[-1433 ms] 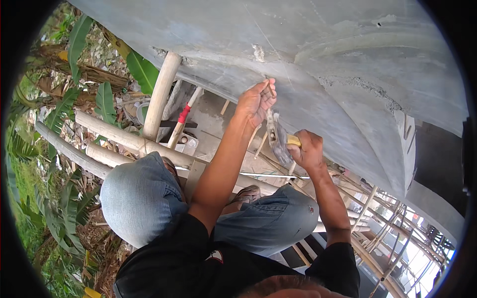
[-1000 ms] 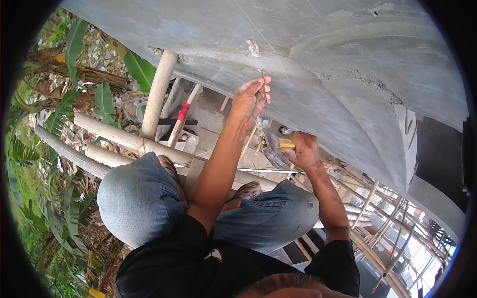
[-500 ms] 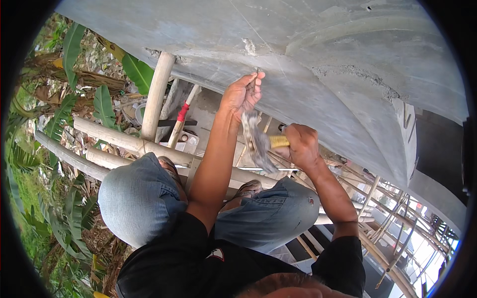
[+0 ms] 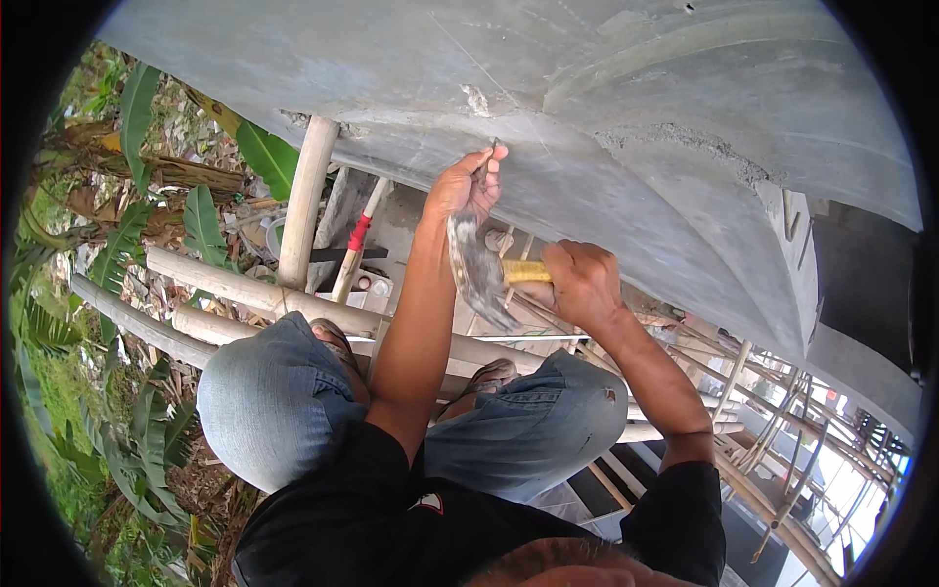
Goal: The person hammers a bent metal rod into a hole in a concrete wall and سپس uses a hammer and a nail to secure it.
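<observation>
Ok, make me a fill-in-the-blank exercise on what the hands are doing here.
1. The left hand pinches a thin ____ against the grey concrete wall.
2. The right hand grips a hammer by its ____ handle.
3. The person squats on ____ poles.

Missing words: nail; yellow; bamboo

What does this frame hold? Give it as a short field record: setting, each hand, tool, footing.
setting: person crouched on bamboo scaffolding against a grey plastered wall, greenery below at left
left hand: raised to the wall, pinching a nail against it
right hand: gripping the yellow handle of a hammer
hammer: head blurred, just below the left hand
footing: sandalled feet on the bamboo poles
clothing: jeans, black shirt
</observation>
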`<state>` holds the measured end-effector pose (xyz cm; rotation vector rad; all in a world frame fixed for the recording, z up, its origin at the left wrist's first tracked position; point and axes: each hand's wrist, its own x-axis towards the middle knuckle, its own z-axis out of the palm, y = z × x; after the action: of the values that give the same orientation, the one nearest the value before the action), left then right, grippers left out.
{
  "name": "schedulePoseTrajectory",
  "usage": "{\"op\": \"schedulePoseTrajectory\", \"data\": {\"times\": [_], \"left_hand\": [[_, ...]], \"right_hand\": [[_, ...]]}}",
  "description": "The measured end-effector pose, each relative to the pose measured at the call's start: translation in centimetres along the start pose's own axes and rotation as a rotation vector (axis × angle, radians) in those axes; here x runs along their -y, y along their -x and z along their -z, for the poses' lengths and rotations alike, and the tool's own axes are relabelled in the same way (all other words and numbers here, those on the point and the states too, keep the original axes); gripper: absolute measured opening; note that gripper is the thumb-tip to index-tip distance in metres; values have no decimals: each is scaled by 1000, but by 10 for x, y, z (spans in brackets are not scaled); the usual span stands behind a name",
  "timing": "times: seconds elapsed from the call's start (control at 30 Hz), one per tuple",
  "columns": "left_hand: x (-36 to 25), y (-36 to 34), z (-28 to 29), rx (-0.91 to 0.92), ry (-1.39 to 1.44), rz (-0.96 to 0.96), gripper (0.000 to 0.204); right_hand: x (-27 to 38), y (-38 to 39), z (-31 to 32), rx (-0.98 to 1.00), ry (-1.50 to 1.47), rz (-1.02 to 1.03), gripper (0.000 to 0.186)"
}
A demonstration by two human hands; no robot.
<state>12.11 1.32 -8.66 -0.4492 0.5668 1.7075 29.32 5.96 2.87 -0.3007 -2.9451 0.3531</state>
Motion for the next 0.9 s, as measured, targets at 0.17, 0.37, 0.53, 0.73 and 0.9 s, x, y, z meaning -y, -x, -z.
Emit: {"op": "schedulePoseTrajectory", "data": {"times": [0.17,0.37,0.53,0.73,0.9], "left_hand": [[0,0,9,73,-140,43,23],[2,4,8,108,-135,-46,26],[-1,4,2,114,-162,-36,25],[-2,7,0,75,-91,-31,23],[0,6,-6,60,-73,-21,20]], "right_hand": [[3,10,-1,143,110,-212,47],[2,9,6,25,28,-32,47],[5,6,10,10,34,-17,48],[12,-3,10,-5,26,6,46],[3,-9,14,61,167,-118,46]]}}
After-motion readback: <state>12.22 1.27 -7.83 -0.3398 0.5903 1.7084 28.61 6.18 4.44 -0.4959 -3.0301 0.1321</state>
